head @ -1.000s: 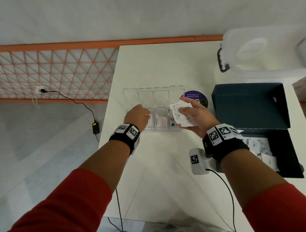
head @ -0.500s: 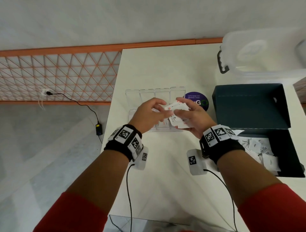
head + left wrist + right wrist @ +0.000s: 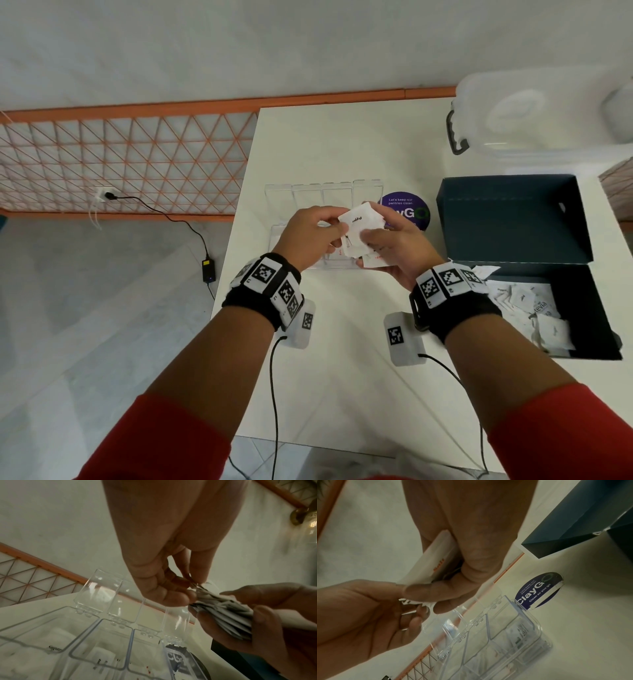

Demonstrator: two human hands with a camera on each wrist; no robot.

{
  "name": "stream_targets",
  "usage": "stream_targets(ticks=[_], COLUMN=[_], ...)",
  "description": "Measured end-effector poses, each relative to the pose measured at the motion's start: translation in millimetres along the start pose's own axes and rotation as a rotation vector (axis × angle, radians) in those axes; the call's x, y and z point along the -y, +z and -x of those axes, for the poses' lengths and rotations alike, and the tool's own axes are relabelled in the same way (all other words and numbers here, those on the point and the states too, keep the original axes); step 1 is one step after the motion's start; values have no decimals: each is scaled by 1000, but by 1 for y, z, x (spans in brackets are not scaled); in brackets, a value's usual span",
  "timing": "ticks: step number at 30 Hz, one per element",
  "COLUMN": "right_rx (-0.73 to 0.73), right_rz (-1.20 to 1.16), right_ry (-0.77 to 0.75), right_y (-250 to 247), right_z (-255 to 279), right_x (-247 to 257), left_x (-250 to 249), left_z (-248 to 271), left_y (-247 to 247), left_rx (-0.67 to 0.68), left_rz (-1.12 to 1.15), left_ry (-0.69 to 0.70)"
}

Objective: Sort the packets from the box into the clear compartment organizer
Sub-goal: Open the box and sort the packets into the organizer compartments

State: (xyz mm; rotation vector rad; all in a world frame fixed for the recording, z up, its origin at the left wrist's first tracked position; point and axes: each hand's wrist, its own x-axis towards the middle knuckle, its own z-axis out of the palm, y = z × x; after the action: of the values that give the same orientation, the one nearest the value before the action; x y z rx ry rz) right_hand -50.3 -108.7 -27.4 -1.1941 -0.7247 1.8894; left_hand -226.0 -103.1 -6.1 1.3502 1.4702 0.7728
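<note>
My right hand (image 3: 376, 236) grips a fanned stack of white packets (image 3: 361, 224) above the clear compartment organizer (image 3: 308, 200). My left hand (image 3: 334, 229) pinches the edge of one packet in that stack (image 3: 197, 588). The left wrist view shows the stack (image 3: 223, 614) held between the right hand's thumb and fingers. In the right wrist view a packet with orange print (image 3: 435, 563) faces the camera. The organizer (image 3: 102, 628) stands with its lids raised, and white packets lie in several compartments. The dark blue box (image 3: 582, 308) sits open at the right with more packets (image 3: 534, 308) inside.
A round purple sticker (image 3: 406, 209) lies on the white table (image 3: 342, 377) between organizer and box. The box lid (image 3: 513, 219) lies open behind it. A translucent lidded tub (image 3: 531, 120) stands at the far right. The table's left edge drops to the floor.
My left hand left the organizer's left compartments, moved right and up to the stack, and now pinches a packet there. The right hand kept holding the stack.
</note>
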Motion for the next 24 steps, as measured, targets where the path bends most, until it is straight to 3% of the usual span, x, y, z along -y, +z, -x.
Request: stream_targets(ticks=[11,17,24], right_rx=[-16,-44,-79], right_rz=[26,29,23], right_ry=[9,8,23], right_y=[-3,-14,-22], right_z=[4,4,-1], right_x=[0,2,3], left_x=[-3,7,27], left_z=[-9,-22,-30], left_y=[-18,-38,-35], left_rx=[-249,-275,-129], left_rz=[127,-216,-540], left_ry=[-14,84,-25])
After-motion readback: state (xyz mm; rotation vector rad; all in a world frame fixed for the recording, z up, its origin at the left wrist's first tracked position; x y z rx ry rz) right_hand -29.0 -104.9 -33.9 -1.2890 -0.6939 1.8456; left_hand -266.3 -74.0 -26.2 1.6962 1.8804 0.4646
